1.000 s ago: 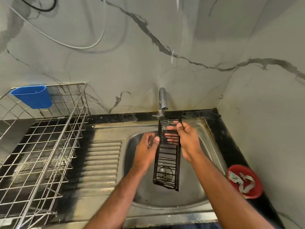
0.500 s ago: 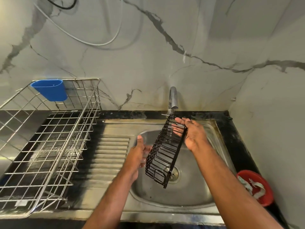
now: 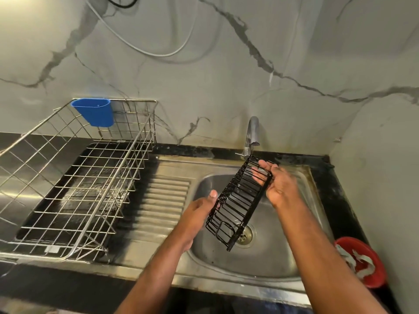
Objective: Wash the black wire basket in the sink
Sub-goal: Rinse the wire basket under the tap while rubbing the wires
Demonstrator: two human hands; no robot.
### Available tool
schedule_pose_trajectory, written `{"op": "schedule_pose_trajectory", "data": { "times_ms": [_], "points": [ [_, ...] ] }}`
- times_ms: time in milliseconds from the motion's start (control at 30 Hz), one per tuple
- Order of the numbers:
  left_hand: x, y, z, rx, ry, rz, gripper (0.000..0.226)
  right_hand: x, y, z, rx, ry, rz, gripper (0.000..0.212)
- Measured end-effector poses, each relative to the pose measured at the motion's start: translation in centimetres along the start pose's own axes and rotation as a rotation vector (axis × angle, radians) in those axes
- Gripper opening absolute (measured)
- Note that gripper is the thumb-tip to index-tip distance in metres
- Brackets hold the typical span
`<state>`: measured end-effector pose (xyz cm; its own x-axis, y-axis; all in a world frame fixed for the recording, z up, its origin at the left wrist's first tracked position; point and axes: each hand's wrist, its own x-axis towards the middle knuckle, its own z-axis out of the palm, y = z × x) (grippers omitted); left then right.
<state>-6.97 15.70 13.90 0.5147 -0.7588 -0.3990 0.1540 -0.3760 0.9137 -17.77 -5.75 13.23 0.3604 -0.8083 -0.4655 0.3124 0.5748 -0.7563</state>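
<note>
A steel drying rack [image 3: 74, 189] with a blue cup [image 3: 94, 112] is seen at left. Over the sink [image 3: 260, 264], the black wire basket [image 3: 238, 202] is touched by the left hand [image 3: 199, 211], fingers straight, and gripped at its top by the right hand [image 3: 281, 184]. A red bowl [image 3: 362, 261] is seen on the desk at right.

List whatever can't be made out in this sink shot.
- Head view: whether water runs from the tap; any stream is too thin to tell.
- Left hand: its fingers are hidden behind the black wire basket.
- Sink drain: partly covered by the basket's lower end.
- Red bowl: contents unclear.
</note>
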Motion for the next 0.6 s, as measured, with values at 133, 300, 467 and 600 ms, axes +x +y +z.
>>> {"op": "schedule_pose_trajectory", "data": {
  "times_ms": [133, 300, 467, 600],
  "points": [
    [-0.2, -0.3, 0.0, 0.004, -0.020, 0.008, 0.083, -0.2, 0.1, 0.2, -0.005, -0.019, -0.002, 0.023],
    [-1.1, 0.0, 0.1, -0.002, 0.006, 0.014, 0.098, -0.3, 0.0, 0.9, -0.051, -0.071, 0.012, 0.026],
    [-1.8, 0.0, 0.1, -0.038, 0.025, -0.012, 0.101, 0.1, -0.2, 1.2, -0.109, -0.089, 0.014, 0.030],
    [-2.1, 0.0, 0.1, -0.058, 0.037, -0.030, 0.083, 0.4, -0.3, 1.5, -0.120, -0.080, 0.034, 0.031]
  ]
}}
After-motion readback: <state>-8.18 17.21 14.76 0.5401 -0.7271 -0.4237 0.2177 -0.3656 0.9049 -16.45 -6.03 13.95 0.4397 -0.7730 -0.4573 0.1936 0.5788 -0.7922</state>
